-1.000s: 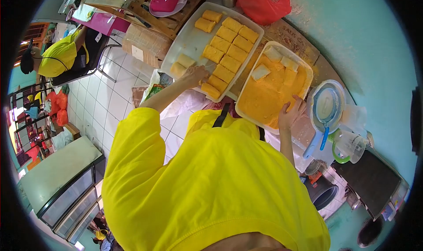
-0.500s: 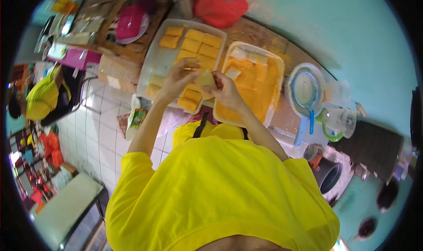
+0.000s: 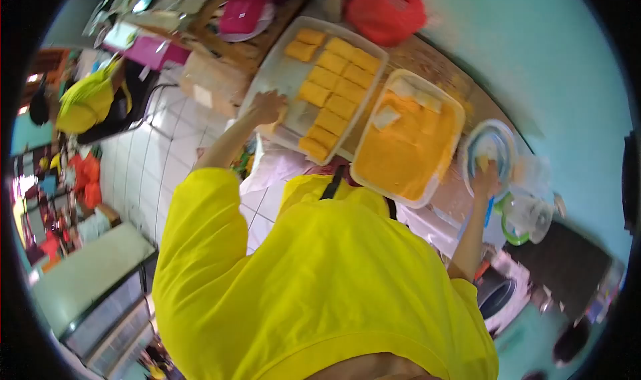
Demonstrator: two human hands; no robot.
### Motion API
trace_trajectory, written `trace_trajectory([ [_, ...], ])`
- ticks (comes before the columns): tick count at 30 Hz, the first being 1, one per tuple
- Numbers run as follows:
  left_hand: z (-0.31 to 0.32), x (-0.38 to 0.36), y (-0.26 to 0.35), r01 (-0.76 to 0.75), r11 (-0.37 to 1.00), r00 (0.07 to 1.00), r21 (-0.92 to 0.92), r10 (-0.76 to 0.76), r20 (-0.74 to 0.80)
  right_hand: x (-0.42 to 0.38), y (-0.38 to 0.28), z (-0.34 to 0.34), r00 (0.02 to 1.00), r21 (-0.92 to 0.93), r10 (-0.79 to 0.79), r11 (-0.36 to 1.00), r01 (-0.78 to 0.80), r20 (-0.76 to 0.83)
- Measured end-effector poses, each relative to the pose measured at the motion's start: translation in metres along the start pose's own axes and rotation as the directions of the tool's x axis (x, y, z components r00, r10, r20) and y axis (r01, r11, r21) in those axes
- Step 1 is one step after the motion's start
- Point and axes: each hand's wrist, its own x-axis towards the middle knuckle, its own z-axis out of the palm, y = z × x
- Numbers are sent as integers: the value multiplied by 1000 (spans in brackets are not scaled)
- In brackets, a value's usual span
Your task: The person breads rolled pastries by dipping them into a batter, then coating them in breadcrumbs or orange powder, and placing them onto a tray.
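My left hand [image 3: 269,106] is over the left side of a white tray [image 3: 267,80], its fingers apart and angled down. It covers the spot where pale rolls lay, so any contact with them is hidden. Orange crumb-coated pieces [image 3: 337,83] lie in rows in the tray. My right hand [image 3: 486,180] reaches into a bowl [image 3: 505,136], with its fingers closed around a small pale-yellow piece [image 3: 483,161]. Between the hands stands a tub [image 3: 358,158] of orange crumbs [image 3: 400,160], where several pale pieces [image 3: 386,118] lie.
A red plastic bag [image 3: 386,10] and a metal flask [image 3: 332,0] stand behind the tray. Right of the bowl are clear plastic containers [image 3: 531,213], one with a green handle. A cardboard box [image 3: 214,83] is on the left. Another person [image 3: 87,103] in yellow sits farther left.
My hands have parted from above the tray. The right went to the bowl with a pale piece; the left moved to the tray's left side. The view has shifted and turned.
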Motion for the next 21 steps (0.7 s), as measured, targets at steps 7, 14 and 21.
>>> trace_trajectory([
  [7,9,0,-30,-78,996,986,41,83,-147,7,-68,-42,931,173,-114,968,183,-348],
  [14,-76,-44,74,-257,726,931,-638,9,-364,-62,-255,-63,838,986,-532,33,161,-119],
  [21,-90,-51,138,-449,387,864,-805,-39,-501,-71,-266,-75,850,943,-521,-235,-234,81],
])
